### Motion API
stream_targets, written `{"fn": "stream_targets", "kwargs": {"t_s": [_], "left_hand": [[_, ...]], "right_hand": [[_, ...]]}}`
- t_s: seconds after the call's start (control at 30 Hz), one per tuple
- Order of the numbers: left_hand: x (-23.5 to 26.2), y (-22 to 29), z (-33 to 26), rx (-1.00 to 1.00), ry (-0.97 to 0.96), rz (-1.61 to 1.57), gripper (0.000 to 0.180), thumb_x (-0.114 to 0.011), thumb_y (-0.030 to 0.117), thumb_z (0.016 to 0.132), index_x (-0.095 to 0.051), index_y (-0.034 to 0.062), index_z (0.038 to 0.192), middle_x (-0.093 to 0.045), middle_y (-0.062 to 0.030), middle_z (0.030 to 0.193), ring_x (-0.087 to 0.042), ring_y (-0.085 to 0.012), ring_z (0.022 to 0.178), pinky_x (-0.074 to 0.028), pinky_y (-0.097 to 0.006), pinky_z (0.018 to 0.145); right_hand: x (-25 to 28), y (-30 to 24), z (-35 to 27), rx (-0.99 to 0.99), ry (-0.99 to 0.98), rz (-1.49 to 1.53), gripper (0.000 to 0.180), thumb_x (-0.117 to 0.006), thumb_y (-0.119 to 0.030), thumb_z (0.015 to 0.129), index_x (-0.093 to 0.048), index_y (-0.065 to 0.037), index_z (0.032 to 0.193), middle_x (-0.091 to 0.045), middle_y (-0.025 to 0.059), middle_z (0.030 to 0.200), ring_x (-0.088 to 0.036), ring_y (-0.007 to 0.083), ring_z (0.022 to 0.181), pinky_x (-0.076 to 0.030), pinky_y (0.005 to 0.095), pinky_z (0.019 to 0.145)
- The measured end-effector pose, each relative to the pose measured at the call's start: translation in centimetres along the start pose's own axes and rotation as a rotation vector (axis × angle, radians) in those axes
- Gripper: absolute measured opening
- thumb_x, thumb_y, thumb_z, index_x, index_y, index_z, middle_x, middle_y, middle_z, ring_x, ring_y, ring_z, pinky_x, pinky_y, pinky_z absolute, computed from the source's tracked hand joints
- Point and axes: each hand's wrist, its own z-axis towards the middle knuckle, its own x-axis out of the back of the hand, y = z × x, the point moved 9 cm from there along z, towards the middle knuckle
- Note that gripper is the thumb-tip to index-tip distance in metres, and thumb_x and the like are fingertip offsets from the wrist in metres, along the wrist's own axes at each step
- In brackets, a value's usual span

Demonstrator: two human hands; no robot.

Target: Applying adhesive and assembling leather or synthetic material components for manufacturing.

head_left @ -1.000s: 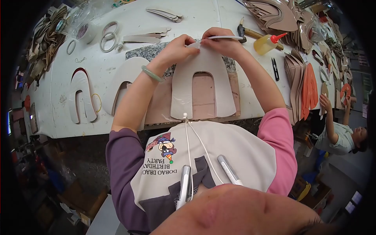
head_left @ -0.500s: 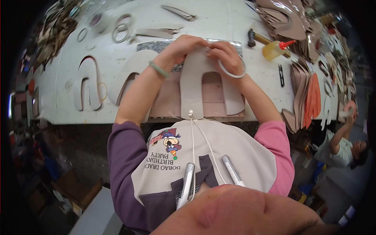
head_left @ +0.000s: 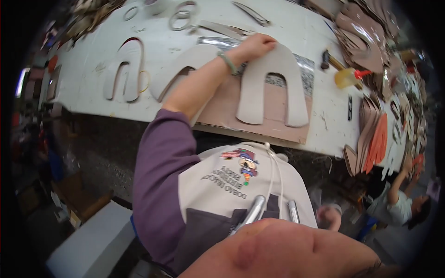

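Observation:
My left hand [head_left: 256,46], with a green bracelet on the wrist, lies on the top curve of a pale arch-shaped cut piece [head_left: 273,88] and holds it down. The piece lies flat on a brown board [head_left: 278,121] at the table's near edge. My right hand [head_left: 328,217] hangs low beside my white apron, below the table edge. It is small and blurred, and I cannot make out anything in it.
Two more pale arch pieces [head_left: 124,74] [head_left: 183,67] lie to the left on the white table [head_left: 83,97]. A yellow squeeze bottle [head_left: 347,77], a hammer [head_left: 327,58] and stacked brown and orange pieces [head_left: 371,139] are at the right. Another person [head_left: 401,204] works at the lower right.
My right hand has left the arch piece and dropped below the table edge. The white stick it held over the piece is gone from view. My left hand stays on the piece.

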Motion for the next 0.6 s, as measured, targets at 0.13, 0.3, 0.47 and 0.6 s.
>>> {"fn": "stream_targets", "kwargs": {"t_s": [0.13,0.3,0.47,0.6], "left_hand": [[3.6,2.5,-1.5,-0.247,0.233,0.347,0.052,-0.063,0.037,0.088,-0.056,0.0020,0.125,-0.065,-0.0172,0.112,-0.062,-0.0322,0.089,-0.050,-0.036,0.084],[24.0,-4.0,-10.0,-0.052,0.509,0.330,0.040,-0.068,0.029,0.085,-0.065,0.0013,0.113,-0.069,-0.0108,0.106,-0.064,-0.0222,0.090,-0.049,-0.029,0.079],[37.4,-19.6,-18.4,0.437,0.272,0.838,0.053,-0.066,0.017,0.081,-0.052,0.0045,0.130,-0.061,-0.0118,0.123,-0.059,-0.0250,0.109,-0.044,-0.032,0.097],[40.6,-23.8,-21.4,0.527,0.190,0.512,0.067,-0.076,0.023,0.074,-0.049,0.0039,0.132,-0.051,-0.0129,0.135,-0.052,-0.0259,0.119,-0.040,-0.032,0.103]], "right_hand": [[-0.1,0.4,3.5,-0.137,-0.124,0.087,0.011,-0.069,-0.009,0.072,-0.068,-0.003,0.082,-0.064,0.0067,0.070,-0.058,0.0185,0.062,-0.048,0.0302,0.059],[7.5,-11.2,7.2,0.082,-0.054,0.398,0.010,-0.069,-0.008,0.072,-0.068,-0.001,0.080,-0.063,0.0062,0.068,-0.054,0.0186,0.061,-0.045,0.0292,0.059],[15.4,-26.3,8.0,0.720,-0.032,0.177,0.011,-0.074,-0.014,0.073,-0.067,-0.005,0.073,-0.062,0.0044,0.067,-0.054,0.0207,0.059,-0.043,0.0298,0.060],[17.3,-35.5,7.7,1.073,0.007,-0.112,0.020,-0.076,-0.025,0.073,-0.065,-0.008,0.068,-0.061,0.0013,0.067,-0.055,0.0207,0.063,-0.043,0.0310,0.068]]}}
